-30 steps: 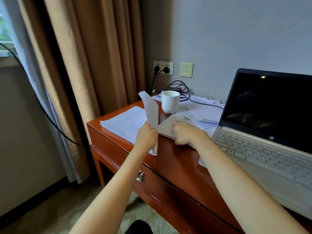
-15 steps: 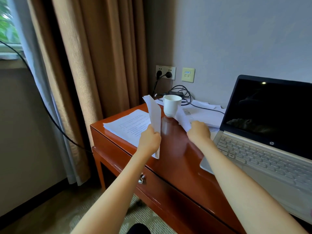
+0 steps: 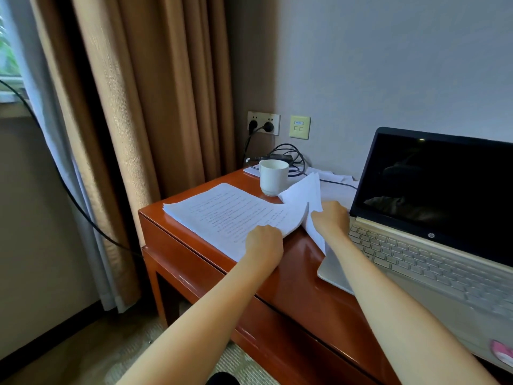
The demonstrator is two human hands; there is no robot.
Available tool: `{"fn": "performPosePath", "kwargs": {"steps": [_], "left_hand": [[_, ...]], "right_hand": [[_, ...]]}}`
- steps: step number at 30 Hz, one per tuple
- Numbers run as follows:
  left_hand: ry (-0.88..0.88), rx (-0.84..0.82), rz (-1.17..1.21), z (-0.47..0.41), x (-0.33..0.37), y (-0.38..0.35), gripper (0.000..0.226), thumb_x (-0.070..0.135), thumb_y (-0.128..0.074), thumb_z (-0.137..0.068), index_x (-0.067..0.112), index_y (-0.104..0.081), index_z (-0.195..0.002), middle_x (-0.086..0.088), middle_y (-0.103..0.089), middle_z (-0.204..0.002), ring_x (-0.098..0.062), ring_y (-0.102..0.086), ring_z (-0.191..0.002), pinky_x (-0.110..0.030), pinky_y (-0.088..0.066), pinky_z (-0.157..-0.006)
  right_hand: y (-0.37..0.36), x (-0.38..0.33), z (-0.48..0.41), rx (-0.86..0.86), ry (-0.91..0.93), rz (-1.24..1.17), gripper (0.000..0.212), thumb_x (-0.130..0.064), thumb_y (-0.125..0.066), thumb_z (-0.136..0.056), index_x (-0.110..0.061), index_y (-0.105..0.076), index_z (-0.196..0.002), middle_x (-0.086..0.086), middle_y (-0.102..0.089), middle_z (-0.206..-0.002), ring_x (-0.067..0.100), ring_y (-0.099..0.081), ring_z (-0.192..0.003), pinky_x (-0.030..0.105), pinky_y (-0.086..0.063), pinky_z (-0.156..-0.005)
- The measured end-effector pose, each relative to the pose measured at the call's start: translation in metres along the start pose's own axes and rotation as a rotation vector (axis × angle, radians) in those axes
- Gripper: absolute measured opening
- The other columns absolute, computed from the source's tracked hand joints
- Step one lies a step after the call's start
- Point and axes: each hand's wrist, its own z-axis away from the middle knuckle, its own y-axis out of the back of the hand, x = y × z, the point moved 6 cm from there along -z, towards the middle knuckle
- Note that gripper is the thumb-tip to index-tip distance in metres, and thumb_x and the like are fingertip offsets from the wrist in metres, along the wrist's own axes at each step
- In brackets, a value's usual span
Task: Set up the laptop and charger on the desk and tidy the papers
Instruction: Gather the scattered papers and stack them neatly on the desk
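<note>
Left of the white mug [image 3: 273, 176], a stack of printed papers [image 3: 222, 212] lies flat on the reddish tabletop [image 3: 299, 268], reaching its left corner. In front of the mug, the left hand [image 3: 263, 243] rests on the stack's near right edge, fingers curled around the paper there. Behind the mug, the black charger [image 3: 280, 157] sits by the wall with its cable coiled, below the wall socket [image 3: 263, 123]. Just right of the mug, the right hand [image 3: 330, 220] grips a few loose sheets [image 3: 302, 195], lifted and tilted, their top corner close to the mug. Further right of the mug stands the open laptop [image 3: 416, 245], screen dark, with more papers [image 3: 336, 187] lying flat between it and the mug
</note>
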Motion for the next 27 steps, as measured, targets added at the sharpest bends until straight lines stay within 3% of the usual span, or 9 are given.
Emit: {"fn": "performPosePath", "kwargs": {"steps": [4, 9, 15, 18, 21, 24, 27], "left_hand": [[-0.001, -0.026, -0.028, -0.001, 0.003, -0.003, 0.032, 0.000, -0.038, -0.094, 0.002, -0.053, -0.122, -0.015, -0.057, -0.122, -0.030, -0.056, -0.112, -0.033, -0.049, -0.084], [0.067, 0.070, 0.278, -0.001, -0.019, 0.010, 0.040, 0.004, -0.032, -0.095, 0.009, -0.035, -0.135, -0.018, -0.056, -0.119, -0.030, -0.056, -0.106, -0.034, -0.045, -0.078], [0.048, -0.035, 0.010, -0.008, -0.018, -0.015, 0.038, 0.004, -0.034, -0.095, 0.006, -0.040, -0.133, -0.018, -0.054, -0.125, -0.033, -0.054, -0.113, -0.037, -0.048, -0.088], [0.072, -0.131, 0.001, -0.012, -0.017, -0.028, 0.036, 0.009, -0.035, -0.096, 0.004, -0.040, -0.131, -0.022, -0.051, -0.126, -0.038, -0.050, -0.116, -0.042, -0.045, -0.091], [0.065, -0.124, 0.061, -0.016, -0.018, -0.031, 0.032, 0.012, -0.033, -0.097, 0.002, -0.052, -0.121, -0.022, -0.052, -0.125, -0.039, -0.049, -0.117, -0.043, -0.042, -0.093], [0.075, -0.102, 0.053, -0.010, -0.009, -0.020, 0.036, 0.013, -0.033, -0.098, 0.001, -0.047, -0.130, -0.021, -0.046, -0.135, -0.035, -0.047, -0.122, -0.039, -0.042, -0.096], [-0.024, 0.021, 0.480, -0.010, 0.014, -0.008, 0.040, 0.028, -0.037, -0.098, 0.006, -0.047, -0.130, -0.013, -0.052, -0.127, -0.028, -0.051, -0.113, -0.031, -0.040, -0.090]], "right_hand": [[0.004, -0.002, 0.008, 0.077, 0.030, -0.071, 0.043, 0.002, -0.046, -0.083, -0.017, -0.024, -0.050, -0.001, -0.027, -0.053, 0.014, -0.023, -0.048, 0.027, -0.015, -0.044], [0.003, 0.005, 0.008, 0.096, -0.046, -0.122, 0.044, 0.001, -0.048, -0.083, -0.016, -0.025, -0.050, 0.001, -0.027, -0.054, 0.023, -0.030, -0.060, 0.029, -0.016, -0.044], [0.001, 0.004, 0.009, 0.089, -0.046, -0.144, 0.041, -0.001, -0.050, -0.081, -0.016, -0.026, -0.051, 0.001, -0.029, -0.053, 0.016, -0.025, -0.049, 0.028, -0.018, -0.044], [0.000, 0.002, 0.011, 0.085, -0.030, -0.152, 0.040, -0.002, -0.049, -0.081, -0.017, -0.027, -0.051, 0.001, -0.031, -0.053, 0.015, -0.026, -0.049, 0.028, -0.019, -0.045], [-0.001, 0.002, 0.009, 0.079, 0.003, -0.140, 0.039, -0.003, -0.050, -0.081, -0.015, -0.026, -0.053, 0.002, -0.030, -0.053, 0.016, -0.025, -0.049, 0.028, -0.018, -0.046], [0.001, -0.001, 0.008, 0.063, 0.029, -0.132, 0.040, -0.003, -0.051, -0.080, -0.016, -0.023, -0.054, 0.002, -0.025, -0.053, 0.018, -0.022, -0.052, 0.029, -0.013, -0.048], [-0.002, -0.002, 0.008, -0.037, 0.081, -0.128, 0.034, -0.004, -0.052, -0.082, -0.016, -0.035, -0.055, 0.000, -0.036, -0.055, 0.016, -0.032, -0.055, 0.027, -0.021, -0.048]]}}
